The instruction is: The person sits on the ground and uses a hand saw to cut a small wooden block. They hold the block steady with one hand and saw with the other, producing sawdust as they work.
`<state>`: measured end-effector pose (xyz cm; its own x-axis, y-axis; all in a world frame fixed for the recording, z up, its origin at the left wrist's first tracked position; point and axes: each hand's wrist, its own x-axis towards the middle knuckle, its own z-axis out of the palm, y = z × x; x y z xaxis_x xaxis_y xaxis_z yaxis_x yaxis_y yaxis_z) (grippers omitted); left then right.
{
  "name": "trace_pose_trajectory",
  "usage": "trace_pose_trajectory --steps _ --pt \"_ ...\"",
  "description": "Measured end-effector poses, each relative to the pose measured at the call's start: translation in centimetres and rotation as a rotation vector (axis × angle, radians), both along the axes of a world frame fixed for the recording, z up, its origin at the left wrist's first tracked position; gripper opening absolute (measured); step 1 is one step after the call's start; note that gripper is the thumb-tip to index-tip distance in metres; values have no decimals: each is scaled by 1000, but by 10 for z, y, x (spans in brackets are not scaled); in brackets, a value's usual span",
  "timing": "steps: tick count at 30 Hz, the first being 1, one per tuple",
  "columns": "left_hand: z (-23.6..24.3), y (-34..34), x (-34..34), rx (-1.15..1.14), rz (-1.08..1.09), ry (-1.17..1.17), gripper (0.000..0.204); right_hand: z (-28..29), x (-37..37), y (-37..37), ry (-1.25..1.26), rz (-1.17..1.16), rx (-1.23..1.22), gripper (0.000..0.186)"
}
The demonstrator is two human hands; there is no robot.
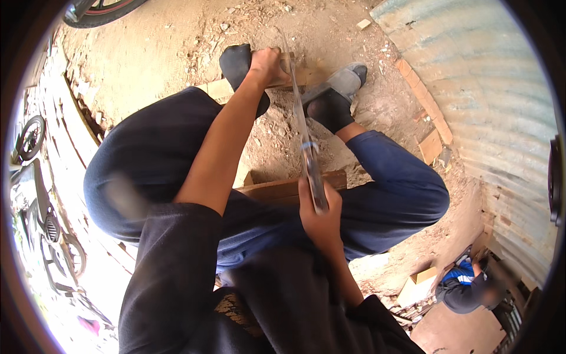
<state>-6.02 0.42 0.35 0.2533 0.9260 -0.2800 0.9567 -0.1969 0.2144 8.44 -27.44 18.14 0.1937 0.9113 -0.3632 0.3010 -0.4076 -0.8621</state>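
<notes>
My right hand [321, 215] is wrapped round the handle of a handsaw [299, 112]. Its long, thin blade points away from me, between my feet, and its far part crosses a piece of wood [306, 76] low over the ground. Just left of the blade, my left hand [270, 66] is closed on that wood, its fingertips partly hidden. My left foot, in a black sock [236, 64], rests against the wood beside this hand. A grey sandal [348, 82] is on my right foot, close to the wood's right end. Whether the teeth touch the wood I cannot tell.
Beneath my legs is a low wooden plank [277, 190]. Corrugated metal sheeting [495, 76] rises on the right, with bricks [424, 97] along its foot. Another person [466, 289] is at the lower right. Motorbikes [44, 218] stand at left; a wheel [103, 15] shows at the top.
</notes>
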Motion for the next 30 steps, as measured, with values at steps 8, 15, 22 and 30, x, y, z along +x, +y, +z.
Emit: trace_pose_trajectory --steps 8,15,22,30 --pt "-1 2 -1 -39 23 15 75 -12 -5 11 -30 61 91 18" --pt "-3 5 -3 -27 22 41 78 0 -2 -1 1 8 46 18" --pt "-10 -4 -4 19 39 102 84 3 2 -10 -14 -2 120 18" --pt "-12 0 -2 17 1 77 83 -4 4 11 -1 44 46 12"
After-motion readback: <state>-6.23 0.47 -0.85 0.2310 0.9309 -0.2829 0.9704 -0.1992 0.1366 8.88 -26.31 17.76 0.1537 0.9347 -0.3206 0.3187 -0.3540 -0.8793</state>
